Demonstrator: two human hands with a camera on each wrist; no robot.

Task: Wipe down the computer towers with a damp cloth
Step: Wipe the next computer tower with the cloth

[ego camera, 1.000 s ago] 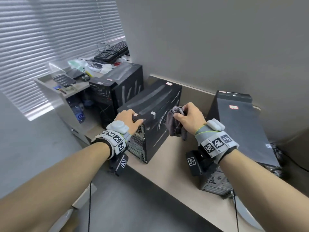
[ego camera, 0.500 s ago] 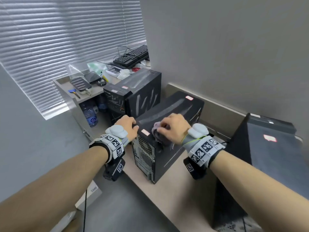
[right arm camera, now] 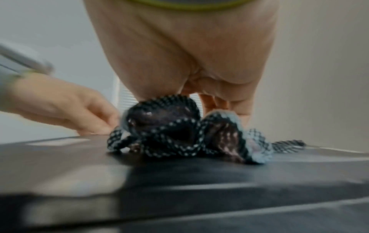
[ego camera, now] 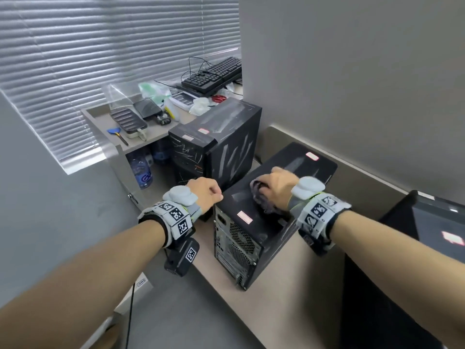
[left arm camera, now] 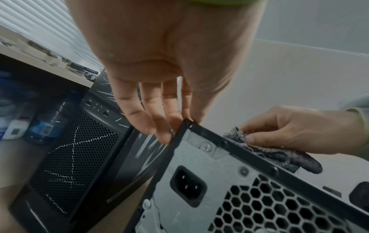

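Observation:
Three black computer towers stand on a beige ledge. The middle tower [ego camera: 299,170] [left arm camera: 209,189] [right arm camera: 179,197] has its vented rear facing me. My right hand [ego camera: 276,183] [left arm camera: 289,134] [right arm camera: 189,55] grips a bunched dark checked cloth [ego camera: 264,201] [left arm camera: 279,156] [right arm camera: 179,130] and presses it onto that tower's top near the rear edge. My left hand [ego camera: 208,193] [left arm camera: 161,126] [right arm camera: 66,107] touches the top rear left corner with nearly straight fingers. The scratched left tower [ego camera: 221,137] [left arm camera: 75,157] stands just beyond. The right tower [ego camera: 415,248] is partly cut off.
A grey wall [ego camera: 352,84] runs close behind the towers. At the back left a shelf [ego camera: 100,122] carries a keyboard [ego camera: 214,74], bags, scissors and small items, with a water bottle [ego camera: 142,170] under it. The ledge [ego camera: 289,298] drops to grey floor in front.
My right hand carried the cloth from the middle tower's side panel up onto its top, then drew it back toward the rear edge. My left hand slid from the top to the rear corner.

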